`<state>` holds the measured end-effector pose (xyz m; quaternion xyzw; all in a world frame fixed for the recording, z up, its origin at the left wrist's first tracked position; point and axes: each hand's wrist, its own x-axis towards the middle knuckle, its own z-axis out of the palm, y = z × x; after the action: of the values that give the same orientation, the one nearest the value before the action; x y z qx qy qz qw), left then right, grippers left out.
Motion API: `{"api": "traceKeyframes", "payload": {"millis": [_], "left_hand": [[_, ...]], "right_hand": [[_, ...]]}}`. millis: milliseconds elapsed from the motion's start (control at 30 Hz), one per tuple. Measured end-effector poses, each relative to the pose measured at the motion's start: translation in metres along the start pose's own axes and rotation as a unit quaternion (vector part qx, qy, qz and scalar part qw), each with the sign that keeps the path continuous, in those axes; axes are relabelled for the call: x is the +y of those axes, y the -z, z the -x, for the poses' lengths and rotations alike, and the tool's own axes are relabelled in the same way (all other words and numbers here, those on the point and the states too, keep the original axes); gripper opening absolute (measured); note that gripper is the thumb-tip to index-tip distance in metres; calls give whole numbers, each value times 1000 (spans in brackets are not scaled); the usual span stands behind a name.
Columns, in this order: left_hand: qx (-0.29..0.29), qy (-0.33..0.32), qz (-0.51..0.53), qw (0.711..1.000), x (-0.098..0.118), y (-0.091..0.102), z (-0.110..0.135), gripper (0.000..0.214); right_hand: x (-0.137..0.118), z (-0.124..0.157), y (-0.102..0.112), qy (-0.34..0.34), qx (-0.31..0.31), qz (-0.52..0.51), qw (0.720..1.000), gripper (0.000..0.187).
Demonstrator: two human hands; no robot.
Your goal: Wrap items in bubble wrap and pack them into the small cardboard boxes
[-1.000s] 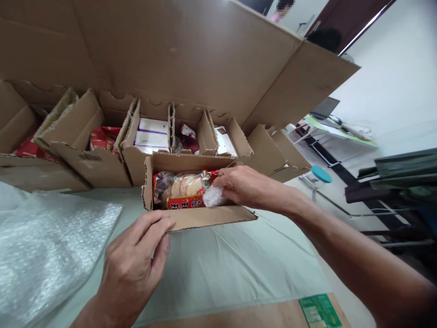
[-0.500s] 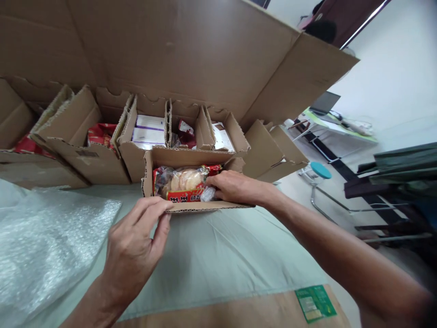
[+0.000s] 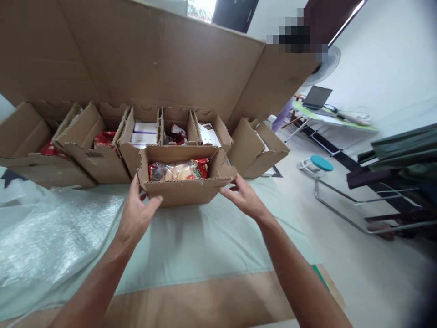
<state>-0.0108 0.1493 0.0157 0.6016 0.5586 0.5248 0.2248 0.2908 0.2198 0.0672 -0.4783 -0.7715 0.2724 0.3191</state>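
A small open cardboard box (image 3: pixel 184 195) sits on the pale green cloth, held at both ends. Inside lies a clear and red bag of round crackers (image 3: pixel 180 171), its lower part hidden by the front wall. My left hand (image 3: pixel 138 212) grips the box's left end, thumb on the front face and fingers round the side. At the right front corner, my right hand (image 3: pixel 246 200) clasps the box between thumb and fingers. Directly behind stands a row of open cardboard bins; one contains white and purple boxes (image 3: pixel 145 130), another a dark red packet (image 3: pixel 179 134).
Bubble wrap (image 3: pixel 64 232) is spread over the cloth (image 3: pixel 205 246) at left. A tall cardboard panel (image 3: pixel 153 59) rises behind the bins. One bin (image 3: pixel 254 148) stands apart at the right. Beyond are a teal stool (image 3: pixel 321 163) and a table with a laptop (image 3: pixel 317 98).
My right hand has let go of the cracker bag and moved out to the box's right end. My left hand has shifted from the front rim to the left end.
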Motion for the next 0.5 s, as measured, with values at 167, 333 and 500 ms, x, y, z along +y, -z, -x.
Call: {"api": "traceKeyframes", "payload": {"millis": [167, 333, 500], "left_hand": [[39, 143, 103, 984, 36, -14, 9, 71], [-3, 183, 88, 979, 55, 2, 74, 71], [29, 179, 5, 983, 65, 57, 77, 56]], "right_hand": [[-6, 14, -25, -24, 60, -85, 994, 38], [-31, 90, -9, -31, 98, -55, 993, 34], [-76, 77, -22, 1, 65, -71, 995, 39]]}}
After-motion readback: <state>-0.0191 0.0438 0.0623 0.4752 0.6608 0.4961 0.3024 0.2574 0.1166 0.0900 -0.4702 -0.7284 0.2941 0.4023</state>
